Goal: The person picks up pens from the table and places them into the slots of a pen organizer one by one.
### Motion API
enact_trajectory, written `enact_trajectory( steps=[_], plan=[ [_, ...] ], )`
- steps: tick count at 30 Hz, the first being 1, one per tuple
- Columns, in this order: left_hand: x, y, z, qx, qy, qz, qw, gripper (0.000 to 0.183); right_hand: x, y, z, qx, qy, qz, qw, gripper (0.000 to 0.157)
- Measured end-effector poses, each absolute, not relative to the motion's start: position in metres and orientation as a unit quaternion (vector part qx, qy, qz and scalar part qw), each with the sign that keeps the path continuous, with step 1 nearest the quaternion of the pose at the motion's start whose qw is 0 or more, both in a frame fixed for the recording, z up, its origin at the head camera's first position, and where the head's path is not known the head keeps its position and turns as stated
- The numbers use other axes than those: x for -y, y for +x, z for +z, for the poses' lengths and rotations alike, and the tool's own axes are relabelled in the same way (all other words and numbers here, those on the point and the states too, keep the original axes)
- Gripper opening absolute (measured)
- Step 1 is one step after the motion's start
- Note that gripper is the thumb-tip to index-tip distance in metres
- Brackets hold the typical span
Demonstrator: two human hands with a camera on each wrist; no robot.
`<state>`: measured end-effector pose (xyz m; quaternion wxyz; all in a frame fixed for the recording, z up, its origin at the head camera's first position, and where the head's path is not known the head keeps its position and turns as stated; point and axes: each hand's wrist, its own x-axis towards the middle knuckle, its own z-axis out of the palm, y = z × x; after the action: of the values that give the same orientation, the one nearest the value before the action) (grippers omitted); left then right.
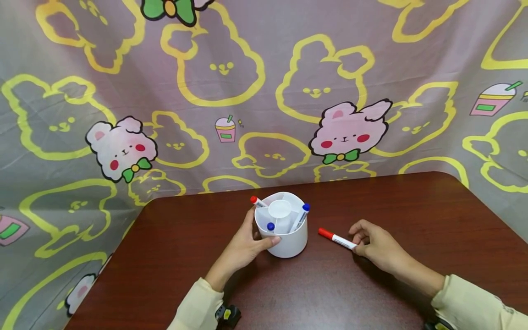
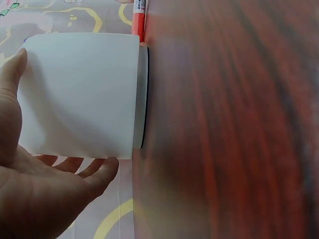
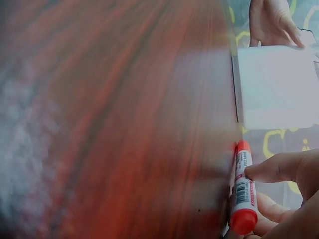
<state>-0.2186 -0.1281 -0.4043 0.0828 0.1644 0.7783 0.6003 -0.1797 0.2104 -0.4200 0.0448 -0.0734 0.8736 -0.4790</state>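
A white round desk organizer [image 1: 290,245] with several compartments stands upright on the table. My left hand [image 1: 241,245] grips its left side, thumb at the front and fingers around the back; the left wrist view shows the thumb and fingers spread about its wall [image 2: 82,94]. In the organizer are a red-capped marker [image 1: 258,201] and two blue-capped markers, one leaning at the right [image 1: 301,219], one low at the front [image 1: 270,226]. To the right, a red-and-white marker [image 1: 338,239] lies on the table. My right hand [image 1: 381,247] pinches its near end, thumb against the barrel [image 3: 244,191].
The dark reddish wooden table [image 1: 185,256] has rounded far corners. A cloth [image 1: 272,82] printed with yellow outlines and cartoon animals hangs behind it and at both sides. Black straps or devices [image 1: 228,316] sit at the wrists.
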Motion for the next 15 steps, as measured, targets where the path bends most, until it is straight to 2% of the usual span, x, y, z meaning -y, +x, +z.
enact_trajectory(
  steps=[7, 15],
  plan=[
    [0.1289, -0.2178, -0.4034, -0.78, 0.161, 0.6, 0.077, 0.097, -0.2117, -0.1789, -0.4192, -0.879, -0.061, -0.471, 0.038, 0.015],
    [0.1322, -0.218, -0.4028, -0.771, 0.16, 0.611, 0.086, 0.096, -0.2148, -0.18, -0.4161, -0.878, -0.04, -0.476, 0.034, 0.012]
  ],
)
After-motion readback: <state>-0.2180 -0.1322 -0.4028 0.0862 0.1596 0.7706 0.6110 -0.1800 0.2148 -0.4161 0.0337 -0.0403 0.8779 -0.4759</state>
